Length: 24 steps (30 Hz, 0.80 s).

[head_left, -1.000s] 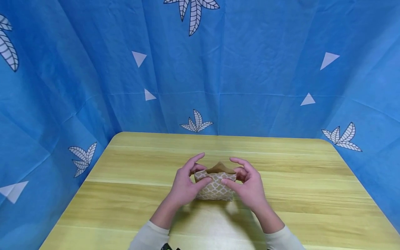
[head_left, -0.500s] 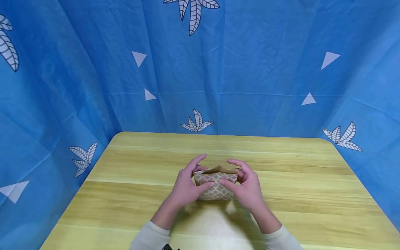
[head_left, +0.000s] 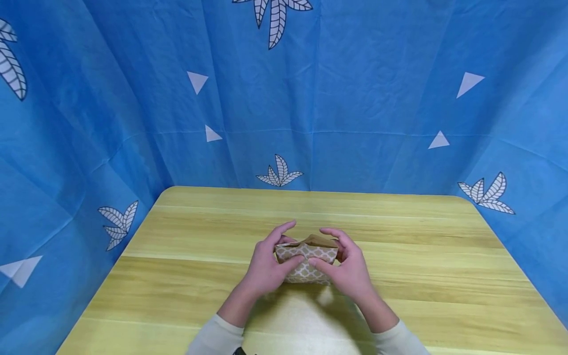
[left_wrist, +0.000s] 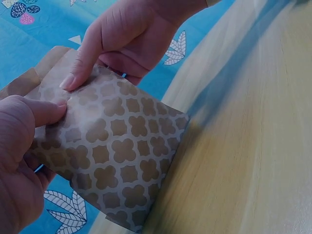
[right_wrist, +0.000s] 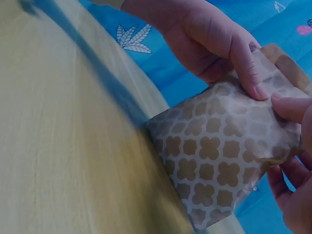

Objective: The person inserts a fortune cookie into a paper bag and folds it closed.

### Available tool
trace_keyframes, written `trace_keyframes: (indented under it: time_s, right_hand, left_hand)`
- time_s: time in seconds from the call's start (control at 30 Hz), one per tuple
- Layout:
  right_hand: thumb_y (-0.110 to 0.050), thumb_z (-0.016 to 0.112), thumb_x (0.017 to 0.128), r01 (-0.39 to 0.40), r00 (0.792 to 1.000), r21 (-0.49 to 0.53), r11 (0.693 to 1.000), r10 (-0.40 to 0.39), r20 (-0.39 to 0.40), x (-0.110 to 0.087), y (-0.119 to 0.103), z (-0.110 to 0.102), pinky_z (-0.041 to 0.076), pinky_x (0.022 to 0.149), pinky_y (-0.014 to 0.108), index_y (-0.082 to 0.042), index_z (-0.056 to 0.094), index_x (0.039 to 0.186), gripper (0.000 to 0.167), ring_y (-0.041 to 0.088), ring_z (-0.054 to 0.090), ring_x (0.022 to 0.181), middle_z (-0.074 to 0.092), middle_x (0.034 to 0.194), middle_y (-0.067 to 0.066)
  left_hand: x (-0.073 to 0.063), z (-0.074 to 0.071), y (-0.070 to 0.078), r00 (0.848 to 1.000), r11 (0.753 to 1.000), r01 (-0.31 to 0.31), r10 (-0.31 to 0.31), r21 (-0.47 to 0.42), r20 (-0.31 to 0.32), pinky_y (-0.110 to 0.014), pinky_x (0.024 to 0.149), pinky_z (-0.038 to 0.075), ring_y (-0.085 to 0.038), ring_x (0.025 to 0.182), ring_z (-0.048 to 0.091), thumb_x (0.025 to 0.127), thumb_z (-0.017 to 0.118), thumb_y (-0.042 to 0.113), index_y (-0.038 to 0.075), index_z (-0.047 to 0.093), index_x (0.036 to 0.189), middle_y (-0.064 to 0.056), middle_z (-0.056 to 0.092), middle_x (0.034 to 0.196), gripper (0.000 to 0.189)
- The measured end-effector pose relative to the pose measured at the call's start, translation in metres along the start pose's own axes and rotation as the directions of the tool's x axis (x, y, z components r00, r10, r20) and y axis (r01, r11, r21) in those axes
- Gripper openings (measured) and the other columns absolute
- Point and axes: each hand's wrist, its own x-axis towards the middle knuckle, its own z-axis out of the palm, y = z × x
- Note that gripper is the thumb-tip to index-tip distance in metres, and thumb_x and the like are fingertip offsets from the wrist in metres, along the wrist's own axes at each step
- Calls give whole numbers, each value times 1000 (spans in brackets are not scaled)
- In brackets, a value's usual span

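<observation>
A brown paper bag (head_left: 306,272) with a white lattice pattern stands upright near the middle of the table, its mouth parted and the plain brown inside showing at the top. My left hand (head_left: 265,266) grips its left side, thumb on the patterned front and fingers behind. On the other side my right hand (head_left: 350,271) holds it the same way. Both thumbs press the front close together just below the rim, as the left wrist view shows on the bag (left_wrist: 129,146). In the right wrist view the bag's lower edge (right_wrist: 173,178) meets the tabletop. The bag's contents are hidden.
The pale wood-grain table (head_left: 177,236) has rounded far corners. A blue curtain (head_left: 377,108) with white leaf and triangle prints hangs behind it and along both sides. A small dark object (head_left: 239,351) shows at the bottom edge by the left sleeve.
The thumbs have slid slightly closer together on the bag's front. Its raised back flap has dropped a little and the mouth looks wider. Both hands keep their hold.
</observation>
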Motion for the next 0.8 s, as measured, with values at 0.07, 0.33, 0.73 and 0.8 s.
trace_keyframes:
  time_s: [0.07, 0.33, 0.73, 0.8]
  right_hand:
    - [1, 83, 78, -4, 1000, 2, 1000, 4, 20, 0, 0, 0, 57, 55, 35, -10, 55, 135, 64, 22, 66, 69, 71, 95, 12]
    - [4, 79, 81, 34, 999, 32, 999, -34, 28, -1, 4, 3, 58, 56, 40, -8, 57, 133, 58, 22, 67, 70, 67, 97, 16]
    - [8, 80, 79, 48, 999, 21, 999, -48, -23, -3, 7, 5, 58, 53, 45, -8, 61, 125, 52, 24, 67, 67, 65, 95, 17]
    - [7, 80, 79, 47, 999, 33, 998, -46, -12, -3, 7, 5, 58, 55, 45, -7, 61, 126, 53, 24, 68, 71, 66, 98, 17]
  left_hand:
    - [0, 0, 0, 1000, 1000, 2, -2, -3, 0, -44, 100, 44, -12, 107, 62, 83, 81, 8, 27, 48, 146, 8, 69, 108, 74]
    - [0, -1, 2, 999, 999, -27, 27, -33, 18, -44, 96, 48, -15, 104, 63, 82, 82, 6, 23, 48, 146, 5, 70, 108, 75]
    - [-3, 0, 2, 999, 998, 17, -14, -63, 50, -37, 93, 51, -13, 101, 64, 81, 83, 5, 24, 47, 147, 6, 67, 110, 78]
    - [-3, 0, 1, 999, 998, 9, -5, -69, 48, -36, 91, 52, -13, 100, 64, 81, 82, 4, 23, 47, 146, 5, 68, 109, 77]
